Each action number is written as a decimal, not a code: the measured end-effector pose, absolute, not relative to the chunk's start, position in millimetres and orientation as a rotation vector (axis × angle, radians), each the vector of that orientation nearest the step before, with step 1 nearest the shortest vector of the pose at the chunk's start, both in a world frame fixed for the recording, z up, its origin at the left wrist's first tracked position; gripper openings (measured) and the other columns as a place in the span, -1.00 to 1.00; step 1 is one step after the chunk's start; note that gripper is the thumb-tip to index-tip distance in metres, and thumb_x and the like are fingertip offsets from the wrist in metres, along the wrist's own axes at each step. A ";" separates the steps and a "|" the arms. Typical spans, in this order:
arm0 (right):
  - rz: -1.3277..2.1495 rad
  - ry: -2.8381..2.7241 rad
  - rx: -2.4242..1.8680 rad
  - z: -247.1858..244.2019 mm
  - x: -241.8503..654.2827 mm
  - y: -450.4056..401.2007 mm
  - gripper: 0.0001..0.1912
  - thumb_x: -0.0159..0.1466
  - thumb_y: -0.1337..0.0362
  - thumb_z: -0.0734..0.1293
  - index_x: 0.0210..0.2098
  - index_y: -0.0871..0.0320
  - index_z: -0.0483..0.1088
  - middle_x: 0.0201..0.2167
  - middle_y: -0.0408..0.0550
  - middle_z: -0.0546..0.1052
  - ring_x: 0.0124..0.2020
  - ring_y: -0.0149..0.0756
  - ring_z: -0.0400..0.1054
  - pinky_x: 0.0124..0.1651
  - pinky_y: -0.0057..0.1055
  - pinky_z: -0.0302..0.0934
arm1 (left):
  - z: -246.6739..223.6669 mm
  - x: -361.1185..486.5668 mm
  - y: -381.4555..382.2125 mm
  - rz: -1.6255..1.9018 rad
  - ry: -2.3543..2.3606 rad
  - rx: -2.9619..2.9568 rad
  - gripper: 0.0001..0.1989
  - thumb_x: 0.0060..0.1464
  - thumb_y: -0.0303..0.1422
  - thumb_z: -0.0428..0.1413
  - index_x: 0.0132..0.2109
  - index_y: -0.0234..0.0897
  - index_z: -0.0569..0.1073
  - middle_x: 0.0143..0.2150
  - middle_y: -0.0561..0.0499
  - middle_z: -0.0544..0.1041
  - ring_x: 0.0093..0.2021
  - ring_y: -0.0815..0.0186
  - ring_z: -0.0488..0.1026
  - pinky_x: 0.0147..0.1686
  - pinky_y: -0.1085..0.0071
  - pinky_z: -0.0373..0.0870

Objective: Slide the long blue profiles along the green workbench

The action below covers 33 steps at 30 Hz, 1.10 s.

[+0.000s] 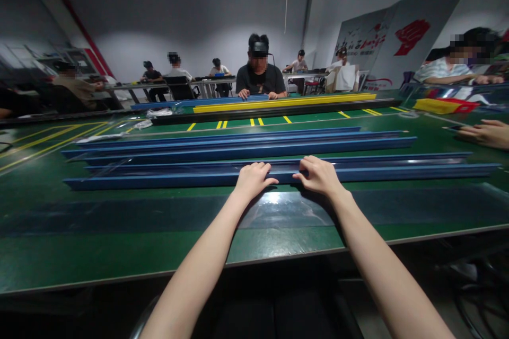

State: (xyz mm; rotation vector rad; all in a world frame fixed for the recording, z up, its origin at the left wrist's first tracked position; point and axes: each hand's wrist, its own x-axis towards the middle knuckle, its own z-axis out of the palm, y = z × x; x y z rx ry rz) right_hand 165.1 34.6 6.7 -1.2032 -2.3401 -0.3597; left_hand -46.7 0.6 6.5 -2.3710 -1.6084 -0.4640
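Note:
A long blue channel strip (159, 179) lies across the table in front of me, with clear film along its inside. My left hand (253, 177) grips its near wall just left of the middle, fingers curled over the edge and thumb on the near side. A short gap to the right, my right hand (318, 175) closes over the same wall, its fingertips partly hidden. Between the strip and the table's near edge a wide clear plastic sheet (131, 214) lies flat, shining under my wrists.
More blue strips (254, 149) lie parallel just beyond. Farther back are a yellow strip (286, 103) and a black strip (222, 115) on the green table (99, 262). A person (260, 79) sits opposite. Another person's hand (489, 133) rests at the right, near yellow and red pieces (441, 106).

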 end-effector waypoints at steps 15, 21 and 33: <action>-0.366 -2.355 -1.201 1.5 178.7 37.8 -0.80 0.16 0.14 0.20 -0.46 0.13 0.29 -0.44 -0.06 0.42 -0.33 -0.28 0.25 -0.32 -0.42 0.03 | 3.6 -43.0 3.0 -0.385 -1.620 -2.375 -0.66 0.04 -0.09 0.06 -0.20 -0.28 0.41 -0.21 -0.04 0.47 -0.15 0.23 0.37 -0.24 0.39 0.24; -0.343 -2.438 -1.071 -2.4 154.2 34.5 -0.71 0.22 0.06 0.14 -0.38 0.16 0.30 -0.37 -0.01 0.42 -0.30 -0.27 0.24 -0.26 -0.42 0.04 | 4.4 -42.4 1.8 -0.375 -1.636 -2.373 -0.69 0.06 -0.11 0.05 -0.24 -0.29 0.41 -0.22 -0.07 0.47 -0.16 0.23 0.38 -0.25 0.39 0.24; -0.371 -2.449 -1.119 2.1 147.1 32.8 -0.73 0.23 0.12 0.17 -0.46 0.16 0.33 -0.40 -0.02 0.43 -0.34 -0.30 0.24 -0.34 -0.43 -0.01 | 5.3 -43.3 0.7 -0.354 -1.617 -2.343 -0.66 0.07 -0.09 0.03 -0.24 -0.30 0.42 -0.21 -0.04 0.48 -0.17 0.23 0.38 -0.27 0.38 0.24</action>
